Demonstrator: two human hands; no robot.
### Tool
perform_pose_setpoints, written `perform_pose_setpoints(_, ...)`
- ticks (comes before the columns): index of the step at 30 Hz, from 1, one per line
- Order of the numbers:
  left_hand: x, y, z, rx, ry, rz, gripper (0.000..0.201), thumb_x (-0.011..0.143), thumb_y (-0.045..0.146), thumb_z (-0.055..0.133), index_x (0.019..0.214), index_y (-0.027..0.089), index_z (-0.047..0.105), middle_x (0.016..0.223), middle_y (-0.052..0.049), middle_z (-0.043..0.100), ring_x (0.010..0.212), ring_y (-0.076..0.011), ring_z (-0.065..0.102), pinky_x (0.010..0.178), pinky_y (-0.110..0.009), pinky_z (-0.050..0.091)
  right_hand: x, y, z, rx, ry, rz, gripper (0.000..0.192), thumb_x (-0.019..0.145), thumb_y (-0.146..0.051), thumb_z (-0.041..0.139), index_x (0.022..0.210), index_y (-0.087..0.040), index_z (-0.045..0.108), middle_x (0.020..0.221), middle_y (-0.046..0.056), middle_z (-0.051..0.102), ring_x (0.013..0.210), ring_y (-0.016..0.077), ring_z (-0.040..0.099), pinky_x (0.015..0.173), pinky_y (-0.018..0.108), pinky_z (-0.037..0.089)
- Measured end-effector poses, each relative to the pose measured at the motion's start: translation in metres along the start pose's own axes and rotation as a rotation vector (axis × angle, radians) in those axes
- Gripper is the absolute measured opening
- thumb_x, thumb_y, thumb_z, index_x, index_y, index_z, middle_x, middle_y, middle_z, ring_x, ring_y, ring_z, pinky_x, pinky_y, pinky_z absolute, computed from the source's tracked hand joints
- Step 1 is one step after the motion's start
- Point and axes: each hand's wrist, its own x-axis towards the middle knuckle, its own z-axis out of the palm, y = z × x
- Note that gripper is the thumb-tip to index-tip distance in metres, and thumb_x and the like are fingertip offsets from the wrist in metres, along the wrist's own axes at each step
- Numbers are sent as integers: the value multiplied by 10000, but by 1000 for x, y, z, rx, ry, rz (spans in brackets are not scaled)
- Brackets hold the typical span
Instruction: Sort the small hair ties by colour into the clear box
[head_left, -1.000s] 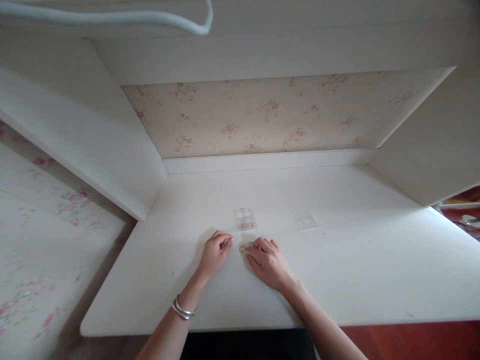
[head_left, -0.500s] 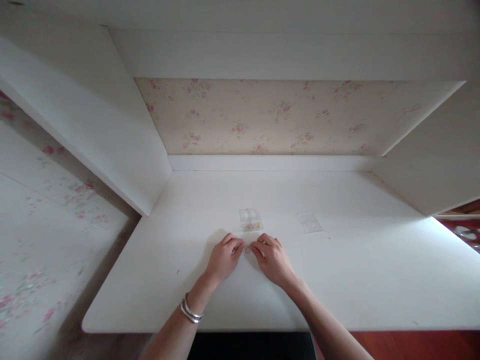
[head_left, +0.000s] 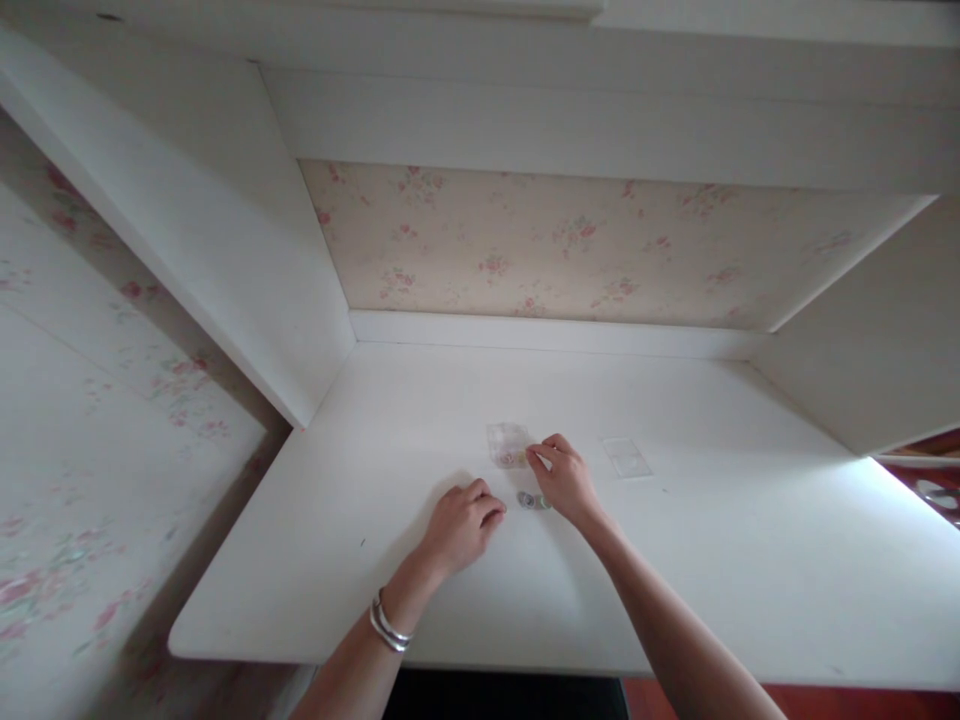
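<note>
The left forearm is running out of the bottom edge, so only the wrist, with its bracelets [head_left: 390, 628], and the hand are showing. The left hand [head_left: 459, 525] is resting knuckles-up on the desk [head_left: 390, 450], its fingers curling loosely under; the fingertips are hiding beneath the hand, so I cannot tell whether they are pinching anything.

Just right of that hand, a small grey object [head_left: 532, 500] is lying on the desk between the two hands. It is too small and blurred to identify, and the right hand is covering its right end.

Farther from the person, a small clear box [head_left: 506, 443] is sitting on the desk, with tiny pale and pinkish bits inside that are too small to make out. The right hand [head_left: 568, 482] is reaching to it, thumb and forefinger drawn together at the box's near right corner; whether they are gripping the box or something tiny at its edge is not showing. The other fingers are bending loosely. The right forearm is also getting cut off at the bottom.

Well to the right, apart from the hands, a flat clear lid [head_left: 626, 457] is lying on the desk, barely standing out against the white.
</note>
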Motion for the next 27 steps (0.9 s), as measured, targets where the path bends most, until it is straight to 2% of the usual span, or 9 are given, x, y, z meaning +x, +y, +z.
perform_pose_setpoints(5, 0, -2, 3, -35, -6, 10, 217, 891, 280, 479, 809, 223, 672, 818, -31, 625, 754, -154, 574, 723, -304, 403, -9, 9, -5, 123, 47, 119, 309, 850, -416, 464, 833, -224, 705, 810, 28, 584, 663, 133, 539, 635, 267, 424)
perform_pose_setpoints(11, 2, -5, 6, -53, -38, -20, 181, 876, 274, 505, 813, 221, 666, 822, -25, 634, 764, -160, 573, 728, -305, 395, -37, 24, -11, 216, 74, 226, 350, 841, -469, 475, 834, -201, 701, 795, 41, 581, 621, 138, 519, 605, 276, 423)
perform_pose_setpoints(17, 9, -3, -2, -309, -101, -107, 196, 872, 313, 499, 826, 192, 645, 828, -33, 590, 712, -135, 553, 672, -260, 435, -56, 28, -10, 272, 139, 264, 375, 849, -487, 462, 854, -194, 696, 788, 45, 571, 584, 127, 501, 566, 265, 414)
perform_pose_setpoints(21, 23, 5, -2, -345, -37, -97, 208, 881, 311, 482, 839, 183, 641, 865, -55, 581, 818, -157, 554, 748, -272, 446, -56, 30, -8, 286, 148, 252, 358, 851, -472, 461, 829, -203, 695, 789, 36, 569, 585, 120, 504, 552, 253, 410)
perform_pose_setpoints(27, 63, 12, 7, -128, 93, -19, 189, 884, 292, 487, 850, 190, 641, 867, -61, 583, 862, -181, 541, 796, -312, 426, -54, 32, -11, 282, 145, 230, 328, 858, -430, 455, 830, -212, 698, 792, 37, 573, 589, 115, 512, 566, 251, 423)
